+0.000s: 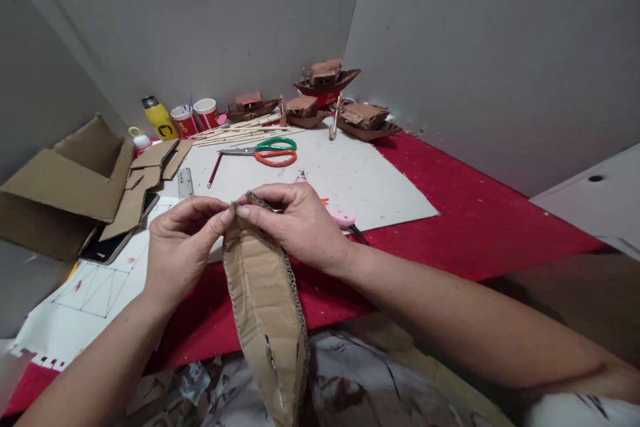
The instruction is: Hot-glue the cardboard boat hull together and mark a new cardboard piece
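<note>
A long, boat-shaped cardboard piece (pixel 265 300) with raised corrugated edges points away from me, its near end over my lap. At its far tip, my left hand (pixel 185 240) pinches the left side between thumb and fingers. My right hand (pixel 300 223) grips the same tip from the right, its thumb close to the left thumb. Just beyond my right hand lies a pink-handled tool (pixel 341 217) with a black cord, partly hidden by that hand. Scissors (pixel 275 152) with green and orange handles and a dark red pencil (pixel 215 170) rest on the pale board.
Several brown model boats (pixel 365 119) stand at the back near thin wooden sticks (pixel 245 131). Paper cups (pixel 205 113) and a yellow bottle (pixel 159 119) are behind on the left. An open cardboard box (pixel 65 180), a ruler (pixel 185 182) and a paper drawing (pixel 90 287) lie left.
</note>
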Motion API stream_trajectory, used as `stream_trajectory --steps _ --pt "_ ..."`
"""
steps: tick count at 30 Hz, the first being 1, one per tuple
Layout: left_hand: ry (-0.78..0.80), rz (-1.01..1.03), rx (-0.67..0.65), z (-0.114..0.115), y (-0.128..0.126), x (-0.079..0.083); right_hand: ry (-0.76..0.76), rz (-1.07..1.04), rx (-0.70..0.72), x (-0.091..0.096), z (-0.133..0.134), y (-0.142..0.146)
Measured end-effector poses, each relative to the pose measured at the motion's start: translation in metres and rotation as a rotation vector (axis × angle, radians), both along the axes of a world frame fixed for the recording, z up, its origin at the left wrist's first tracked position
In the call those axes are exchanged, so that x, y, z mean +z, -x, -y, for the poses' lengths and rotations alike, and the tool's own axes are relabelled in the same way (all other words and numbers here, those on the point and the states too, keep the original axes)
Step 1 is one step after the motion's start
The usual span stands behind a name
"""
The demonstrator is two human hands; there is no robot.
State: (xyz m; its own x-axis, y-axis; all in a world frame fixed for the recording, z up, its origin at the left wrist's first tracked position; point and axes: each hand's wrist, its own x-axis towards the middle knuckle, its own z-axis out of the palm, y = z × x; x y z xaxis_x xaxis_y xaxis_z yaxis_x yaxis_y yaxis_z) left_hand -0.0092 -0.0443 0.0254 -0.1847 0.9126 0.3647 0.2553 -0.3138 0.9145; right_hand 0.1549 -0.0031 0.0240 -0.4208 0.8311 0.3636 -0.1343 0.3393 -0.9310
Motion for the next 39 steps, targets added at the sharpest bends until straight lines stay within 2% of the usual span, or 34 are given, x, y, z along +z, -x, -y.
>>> stream_trajectory --steps 12,22,29,32,35,37,39 --pt "-0.003 -0.015 -0.029 0.007 0.004 0.005 0.017 -0.076 0.047 -0.002 0.002 0.004" --pt "-0.206 -0.340 0.103 0.011 0.000 -0.001 -0.018 -0.075 -0.043 -0.006 0.004 0.007" --pt "-0.254 -0.387 0.090 0.016 -0.002 -0.004 -0.026 -0.099 -0.090 -0.006 0.003 0.006" --pt "-0.232 -0.350 0.121 0.019 -0.001 -0.003 -0.001 -0.115 -0.117 -0.005 0.000 0.005" --pt "-0.225 -0.154 0.158 0.016 0.000 0.000 0.037 -0.153 -0.138 -0.005 -0.003 0.005" --pt "-0.152 -0.057 0.101 0.011 0.000 0.002 0.043 -0.174 -0.128 -0.006 -0.003 0.005" --pt "-0.039 -0.051 -0.015 0.007 -0.001 0.001 0.038 -0.185 -0.112 -0.005 -0.003 0.005"
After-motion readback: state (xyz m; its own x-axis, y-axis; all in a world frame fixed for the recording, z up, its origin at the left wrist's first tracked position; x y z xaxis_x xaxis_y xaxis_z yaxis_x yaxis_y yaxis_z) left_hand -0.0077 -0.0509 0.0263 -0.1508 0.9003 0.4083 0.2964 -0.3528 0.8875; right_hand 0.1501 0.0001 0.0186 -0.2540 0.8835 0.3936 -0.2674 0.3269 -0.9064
